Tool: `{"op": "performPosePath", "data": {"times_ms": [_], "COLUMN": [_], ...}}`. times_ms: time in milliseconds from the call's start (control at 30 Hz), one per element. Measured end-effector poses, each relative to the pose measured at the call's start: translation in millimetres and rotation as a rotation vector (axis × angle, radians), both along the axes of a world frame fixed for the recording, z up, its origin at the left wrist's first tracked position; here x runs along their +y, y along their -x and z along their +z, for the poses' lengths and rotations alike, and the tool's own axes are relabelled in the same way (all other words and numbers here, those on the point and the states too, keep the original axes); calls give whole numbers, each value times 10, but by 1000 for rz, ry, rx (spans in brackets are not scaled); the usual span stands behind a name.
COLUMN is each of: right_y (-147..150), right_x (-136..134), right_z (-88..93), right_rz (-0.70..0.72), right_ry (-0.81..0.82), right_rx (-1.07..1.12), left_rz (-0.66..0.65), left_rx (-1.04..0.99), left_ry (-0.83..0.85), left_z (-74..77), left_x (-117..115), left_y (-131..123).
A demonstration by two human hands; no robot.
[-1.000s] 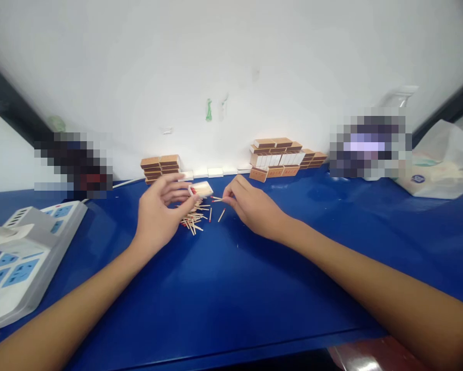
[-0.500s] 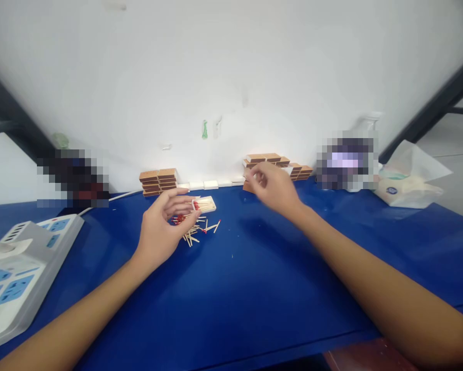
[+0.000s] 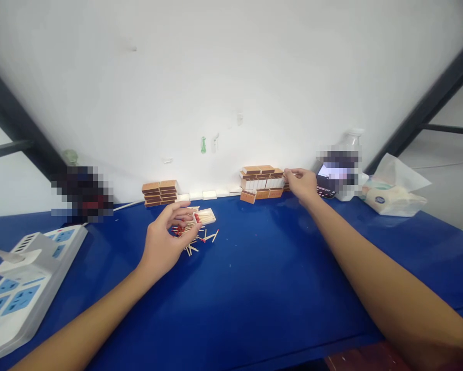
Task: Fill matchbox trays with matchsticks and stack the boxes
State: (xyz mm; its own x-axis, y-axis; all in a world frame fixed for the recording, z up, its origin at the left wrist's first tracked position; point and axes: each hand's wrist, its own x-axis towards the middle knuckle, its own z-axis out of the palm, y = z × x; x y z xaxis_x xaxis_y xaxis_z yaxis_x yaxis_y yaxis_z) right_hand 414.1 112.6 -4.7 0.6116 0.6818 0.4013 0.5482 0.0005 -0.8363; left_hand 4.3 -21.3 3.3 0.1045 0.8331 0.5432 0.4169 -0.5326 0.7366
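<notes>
My left hand [image 3: 167, 234] curves round the left end of a white matchbox tray [image 3: 208, 216], thumb at its near corner and fingers at the far side. Matches with red heads lie in the tray. Beneath and beside it spreads a loose heap of matches [image 3: 192, 250] on the blue table. My right hand [image 3: 304, 184] is at the right end of a stack of matchboxes [image 3: 255, 195], its fingertips closed on a matchbox there. The hand hides most of that box. In the stack, several white box ends show between brown boxes.
Another stack of brown matchboxes [image 3: 159, 194] stands by the wall at left. White trays [image 3: 209, 195] line the wall between the stacks. A power strip [image 3: 41, 273] lies at left. A phone [image 3: 327, 180], a bottle [image 3: 353, 154] and a tissue pack [image 3: 397, 201] stand at right.
My right hand has moved right, from in front of the matchbox stack to its right end, uncovering the front boxes. My left hand stays at the tray. The view has shifted slightly.
</notes>
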Motion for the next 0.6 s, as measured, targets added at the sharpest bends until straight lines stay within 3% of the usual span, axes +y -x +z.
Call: {"op": "performPosePath", "data": {"times_ms": [167, 333, 467, 600], "right_y": [-165, -222, -166, -137], "right_x": [-14, 0, 45, -20], "right_z": [-6, -89, -125, -21], "right_rz": [-121, -139, -136, -52], "right_ry": [69, 139, 95, -26], "right_rx": [-29, -50, -71, -138], "left_rz": [14, 14, 9, -3], "left_rx": [8, 14, 23, 17], "left_ry": [-9, -16, -22, -17], "left_z": [-10, -21, -16, -11], "left_x": [19, 14, 13, 16], "left_y": [13, 13, 14, 17]}}
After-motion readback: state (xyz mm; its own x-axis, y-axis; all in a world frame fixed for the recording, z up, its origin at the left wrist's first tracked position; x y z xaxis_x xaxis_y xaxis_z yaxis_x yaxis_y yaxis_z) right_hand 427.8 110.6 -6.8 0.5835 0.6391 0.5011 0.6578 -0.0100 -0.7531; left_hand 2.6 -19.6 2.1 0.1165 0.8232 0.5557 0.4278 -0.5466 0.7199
